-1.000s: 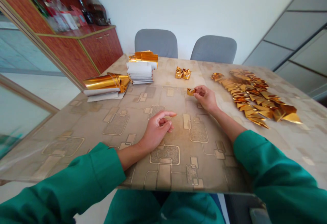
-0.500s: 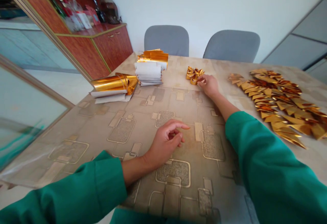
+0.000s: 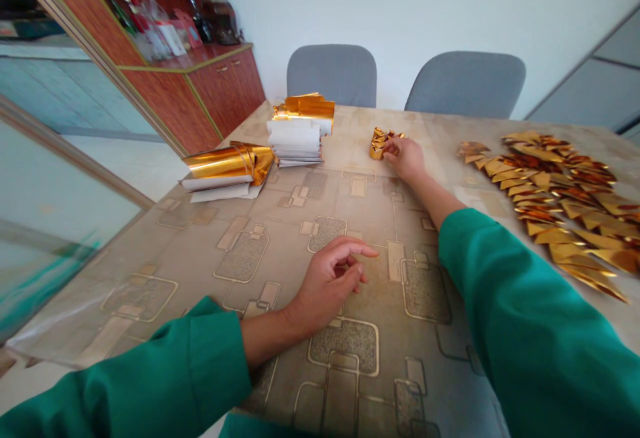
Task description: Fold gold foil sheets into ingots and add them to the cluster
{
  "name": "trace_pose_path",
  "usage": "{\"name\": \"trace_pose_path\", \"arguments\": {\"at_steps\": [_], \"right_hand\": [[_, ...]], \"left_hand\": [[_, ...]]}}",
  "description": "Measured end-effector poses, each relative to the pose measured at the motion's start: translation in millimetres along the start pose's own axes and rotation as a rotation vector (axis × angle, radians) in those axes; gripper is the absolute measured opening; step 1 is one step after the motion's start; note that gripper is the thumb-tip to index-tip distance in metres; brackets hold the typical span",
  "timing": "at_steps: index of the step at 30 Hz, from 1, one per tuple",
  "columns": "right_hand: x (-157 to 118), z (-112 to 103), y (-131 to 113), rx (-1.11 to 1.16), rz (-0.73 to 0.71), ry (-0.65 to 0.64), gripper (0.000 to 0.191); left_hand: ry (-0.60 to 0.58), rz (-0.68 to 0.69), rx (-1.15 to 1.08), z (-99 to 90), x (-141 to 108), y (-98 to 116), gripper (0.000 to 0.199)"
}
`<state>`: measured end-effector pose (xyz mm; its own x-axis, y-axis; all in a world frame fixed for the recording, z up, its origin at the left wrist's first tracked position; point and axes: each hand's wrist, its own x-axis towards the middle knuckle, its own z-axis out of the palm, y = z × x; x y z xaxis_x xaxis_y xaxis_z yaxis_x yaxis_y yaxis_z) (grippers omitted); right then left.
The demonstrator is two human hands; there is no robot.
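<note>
My right hand reaches to a small cluster of folded gold foil paper pieces toward the far side of the table. Thumb and fingertips are pinched together at the cluster's near right edge, on a folded gold paper piece mostly hidden by the fingers. Above the table's middle is my left hand, with nothing in it. Its index finger stretches to the right, the thumb is apart from it, and the other fingers curl loosely.
A large spread of folded gold paper covers the table's right side. At the far left lie a gold-and-white sheet stack and a banded white-backed stack. Two grey chairs stand behind the patterned tablecloth.
My right hand has moved slightly left and its fingers now cover more of the small gold cluster. My left hand keeps its pose. The view has shifted a little.
</note>
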<state>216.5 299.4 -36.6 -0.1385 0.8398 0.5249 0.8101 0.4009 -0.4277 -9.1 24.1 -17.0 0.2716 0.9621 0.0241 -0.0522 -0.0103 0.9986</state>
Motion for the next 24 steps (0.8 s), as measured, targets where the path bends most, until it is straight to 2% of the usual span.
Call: {"name": "trace_pose_path", "arguments": {"at_steps": [5, 10, 14, 17, 19, 21, 24], "right_hand": [[-5.0, -9.4, -2.6, 0.003, 0.027, 0.026, 0.029], [-20.7, -30.0, -9.3, 0.097, 0.156, 0.032, 0.026], [-46.4, -48.2, -22.2, 0.137, 0.216, 0.01, 0.019], [-81.1, -62.8, -40.4, 0.241, 0.284, -0.055, 0.015], [-111.3, -74.4, -56.8, 0.299, 0.297, -0.108, 0.014], [-142.9, -87.3, -74.7, 0.468, 0.329, -0.194, 0.016], [-180.9, -105.2, -99.1, 0.6, 0.349, -0.262, 0.019]], "left_hand": [[-0.011, 0.006, -0.022, -0.5, 0.5, -1.2, 0.019], [-0.017, 0.024, -0.025, -0.7, 0.9, -3.5, 0.018], [-0.012, 0.028, -0.007, -0.6, 1.2, -6.0, 0.019], [-0.003, 0.067, 0.067, -3.6, 4.2, -4.7, 0.019], [-0.013, 0.149, 0.181, -10.8, 9.5, 0.5, 0.02], [-0.059, 0.256, 0.388, -25.6, 18.6, 9.6, 0.018], [0.091, 0.411, 0.663, -67.3, 38.1, 25.6, 0.019]]}}
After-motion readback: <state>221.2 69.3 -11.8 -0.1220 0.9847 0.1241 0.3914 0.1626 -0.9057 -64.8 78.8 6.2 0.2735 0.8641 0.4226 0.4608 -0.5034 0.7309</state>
